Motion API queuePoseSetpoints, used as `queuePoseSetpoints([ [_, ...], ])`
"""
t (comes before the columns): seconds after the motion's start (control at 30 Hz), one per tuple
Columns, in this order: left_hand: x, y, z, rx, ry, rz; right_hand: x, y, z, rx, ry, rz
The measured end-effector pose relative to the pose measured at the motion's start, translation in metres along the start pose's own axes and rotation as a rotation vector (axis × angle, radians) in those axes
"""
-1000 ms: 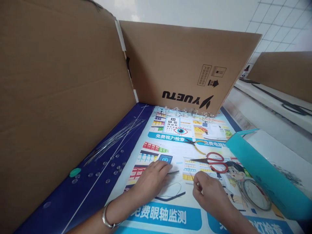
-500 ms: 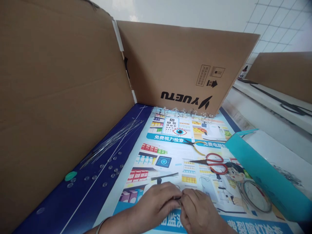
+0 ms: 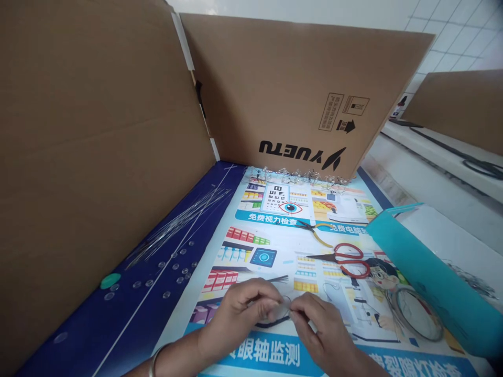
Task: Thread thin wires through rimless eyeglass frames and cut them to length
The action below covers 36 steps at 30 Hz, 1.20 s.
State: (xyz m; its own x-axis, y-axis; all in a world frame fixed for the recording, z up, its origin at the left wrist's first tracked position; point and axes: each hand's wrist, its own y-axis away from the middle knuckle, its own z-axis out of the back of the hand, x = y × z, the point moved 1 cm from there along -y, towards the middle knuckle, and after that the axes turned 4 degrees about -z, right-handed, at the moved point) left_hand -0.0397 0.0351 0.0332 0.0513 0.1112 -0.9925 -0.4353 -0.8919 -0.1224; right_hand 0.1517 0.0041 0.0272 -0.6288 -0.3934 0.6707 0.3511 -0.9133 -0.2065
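My left hand (image 3: 251, 303) is closed in a pinch on a small clear, glassy piece (image 3: 282, 310); its exact shape is blurred. Close beside it, my right hand (image 3: 320, 324) pinches something thin at the edge of that piece, too small to make out. A thin curved line like wire shows just above the fingertips. Short dark wires (image 3: 277, 278) lie beyond my left hand. Scissors with red handles (image 3: 351, 261) rest beyond my right hand, their blades pointing left. Farther back are small pliers with yellow handles (image 3: 320, 234).
Long thin wires (image 3: 178, 225) and clear beads (image 3: 184, 271) lie on the dark blue strip, near a green disc (image 3: 110, 281). A wire coil (image 3: 416, 314) and a teal box (image 3: 428, 277) are at right. Cardboard panels (image 3: 298, 89) stand behind and left; small wire pieces (image 3: 302, 174) line the back.
My hands have come slightly apart and my left hand has lifted, so the clear piece now shows between the fingertips. The camera view has shifted a little.
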Motion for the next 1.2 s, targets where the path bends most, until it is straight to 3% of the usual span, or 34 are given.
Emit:
queuePoseSetpoints([
  [0.2,0.004,-0.010,0.021,-0.351,0.099,0.021,-0.015,-0.006,0.008,-0.043,0.002,-0.060],
  [0.37,0.007,-0.017,0.030,-0.473,0.152,0.028,-0.017,-0.004,0.002,0.004,0.115,-0.015],
  [0.57,0.011,-0.020,0.030,-0.426,0.174,0.087,-0.010,-0.007,-0.002,0.186,0.233,-0.027],
  [0.83,0.014,-0.024,0.026,-0.246,0.119,0.203,-0.011,-0.007,-0.004,0.216,0.327,-0.009],
  [1.2,0.028,-0.025,0.028,-0.307,0.068,0.176,-0.008,-0.009,0.017,0.317,0.423,-0.090],
])
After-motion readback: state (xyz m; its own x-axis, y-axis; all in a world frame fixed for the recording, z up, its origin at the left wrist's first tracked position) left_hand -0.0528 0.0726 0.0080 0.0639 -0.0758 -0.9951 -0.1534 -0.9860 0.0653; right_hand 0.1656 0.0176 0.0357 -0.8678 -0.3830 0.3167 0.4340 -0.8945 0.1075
